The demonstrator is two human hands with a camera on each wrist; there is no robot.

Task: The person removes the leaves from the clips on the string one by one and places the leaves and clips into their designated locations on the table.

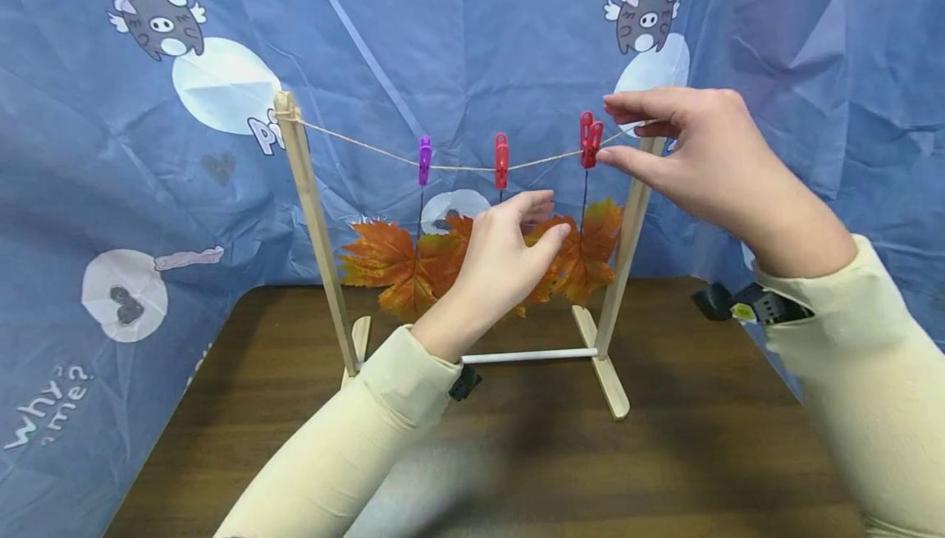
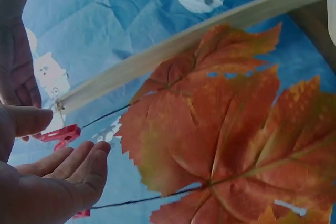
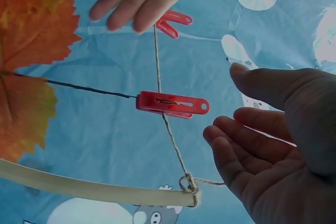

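Three clothespins sit on a sagging string (image 1: 354, 142): a purple clothespin (image 1: 424, 161) at left, a red clothespin (image 1: 501, 161) in the middle and another red clothespin (image 1: 588, 143) at right. Orange maple leaves (image 1: 402, 267) hang from them by dark stems. The right hand (image 1: 701, 157) is beside the right clothespin, thumb and fingers apart; the right wrist view shows a gap between hand and clothespin (image 3: 170, 103). In front of the leaves, the left hand (image 1: 509, 247) has its thumb spread from its fingers and holds nothing. It partly hides the middle leaf.
The string is tied between two wooden posts (image 1: 313, 226) with flat feet (image 1: 609, 382), joined low down by a white rod (image 1: 531, 356). This frame stands on a dark wooden table (image 1: 664, 456). A blue printed curtain (image 1: 458, 54) hangs behind.
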